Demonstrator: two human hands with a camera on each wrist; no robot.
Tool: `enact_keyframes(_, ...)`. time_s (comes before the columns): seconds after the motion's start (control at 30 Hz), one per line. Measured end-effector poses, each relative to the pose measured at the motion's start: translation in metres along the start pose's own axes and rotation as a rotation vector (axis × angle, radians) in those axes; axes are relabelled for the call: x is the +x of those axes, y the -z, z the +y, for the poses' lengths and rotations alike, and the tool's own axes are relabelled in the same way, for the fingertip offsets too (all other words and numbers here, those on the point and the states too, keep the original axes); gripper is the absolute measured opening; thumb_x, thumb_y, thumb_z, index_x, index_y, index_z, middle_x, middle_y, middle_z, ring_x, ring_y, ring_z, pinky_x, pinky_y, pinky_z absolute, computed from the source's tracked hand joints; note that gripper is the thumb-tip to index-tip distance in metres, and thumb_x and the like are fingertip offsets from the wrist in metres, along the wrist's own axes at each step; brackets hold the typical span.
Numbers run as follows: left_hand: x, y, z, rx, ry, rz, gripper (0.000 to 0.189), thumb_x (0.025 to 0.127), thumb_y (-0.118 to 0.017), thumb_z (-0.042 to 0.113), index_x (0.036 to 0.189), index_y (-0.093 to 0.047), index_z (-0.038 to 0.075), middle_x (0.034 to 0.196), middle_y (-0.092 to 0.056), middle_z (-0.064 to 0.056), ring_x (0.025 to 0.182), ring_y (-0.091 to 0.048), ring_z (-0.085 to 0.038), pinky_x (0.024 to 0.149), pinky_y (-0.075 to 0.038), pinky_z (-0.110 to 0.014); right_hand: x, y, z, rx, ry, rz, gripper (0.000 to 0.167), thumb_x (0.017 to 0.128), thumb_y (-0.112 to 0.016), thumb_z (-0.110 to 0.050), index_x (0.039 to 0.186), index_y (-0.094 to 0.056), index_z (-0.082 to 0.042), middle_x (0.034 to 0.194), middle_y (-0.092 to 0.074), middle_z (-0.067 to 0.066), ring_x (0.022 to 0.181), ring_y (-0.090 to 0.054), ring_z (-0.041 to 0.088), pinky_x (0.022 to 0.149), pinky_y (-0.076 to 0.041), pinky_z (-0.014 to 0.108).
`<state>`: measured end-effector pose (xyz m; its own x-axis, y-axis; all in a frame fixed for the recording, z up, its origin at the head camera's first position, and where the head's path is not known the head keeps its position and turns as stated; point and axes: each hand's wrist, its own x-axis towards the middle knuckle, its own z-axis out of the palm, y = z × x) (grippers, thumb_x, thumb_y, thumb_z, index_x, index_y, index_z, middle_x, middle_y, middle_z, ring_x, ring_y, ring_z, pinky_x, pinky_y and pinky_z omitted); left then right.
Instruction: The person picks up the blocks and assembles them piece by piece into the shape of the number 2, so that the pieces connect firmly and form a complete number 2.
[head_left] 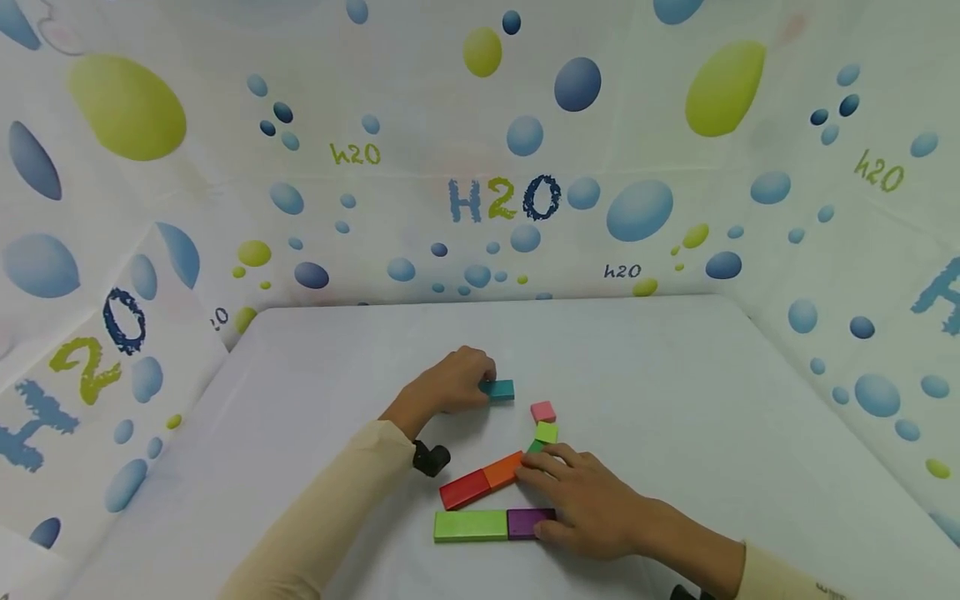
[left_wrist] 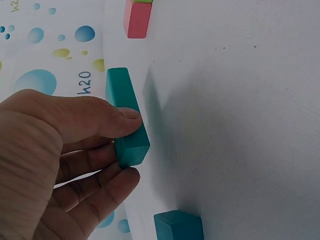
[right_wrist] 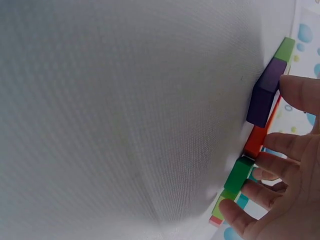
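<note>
My left hand point(head_left: 455, 381) pinches a teal block point(left_wrist: 122, 92) between thumb and fingers. The block's free end points toward the pink block point(head_left: 543, 412). A darker blue-teal block point(left_wrist: 178, 226) lies near the left fingers in the left wrist view; the hand hides it in the head view. My right hand point(head_left: 592, 504) is spread over the other blocks, its fingers extended. Its thumb touches the purple block point(right_wrist: 268, 90), while its fingertips lie at the orange block point(head_left: 502, 470) and the green block point(right_wrist: 239, 174). Beyond the green one sits a small lime block point(head_left: 547, 432).
A red block point(head_left: 464, 489) lies end to end with the orange one, slanting. In front, a long light-green block point(head_left: 471, 526) adjoins the purple one. The white table point(head_left: 637, 358) is backed by a patterned sheet point(head_left: 412, 100) with bubbles and lettering.
</note>
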<state>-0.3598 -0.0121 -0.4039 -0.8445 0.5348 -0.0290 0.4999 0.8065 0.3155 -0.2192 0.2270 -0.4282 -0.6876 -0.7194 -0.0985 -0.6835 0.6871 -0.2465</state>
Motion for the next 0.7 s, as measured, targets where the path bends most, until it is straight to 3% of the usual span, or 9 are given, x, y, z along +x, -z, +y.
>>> enact_keyframes(0.23, 0.007, -0.005, -0.002, 0.0, -0.031, -0.017, 0.026, 0.088, -0.075, 0.015, 0.112, -0.073, 0.007, 0.096, -0.066, 0.001, 0.088, -0.057, -0.016, 0.084, -0.054, -0.029, 0.002, 0.001, 0.0, -0.001, -0.011, -0.005, 0.06, 0.097, -0.061, -0.047, 0.151, -0.046, -0.025, 0.156, -0.043, -0.006, 0.142, -0.035, 0.022, 0.109, -0.041, 0.054)
enact_keyframes(0.7, 0.019, -0.01, 0.011, -0.015, -0.027, -0.051, 0.024, 0.089, -0.074, 0.015, 0.111, -0.074, 0.007, 0.095, -0.064, -0.001, 0.09, -0.056, -0.018, 0.085, -0.054, -0.031, 0.002, 0.002, 0.005, -0.006, 0.0, -0.008, 0.061, 0.097, -0.06, -0.048, 0.152, -0.046, -0.025, 0.156, -0.043, -0.006, 0.142, -0.035, 0.022, 0.109, -0.041, 0.054)
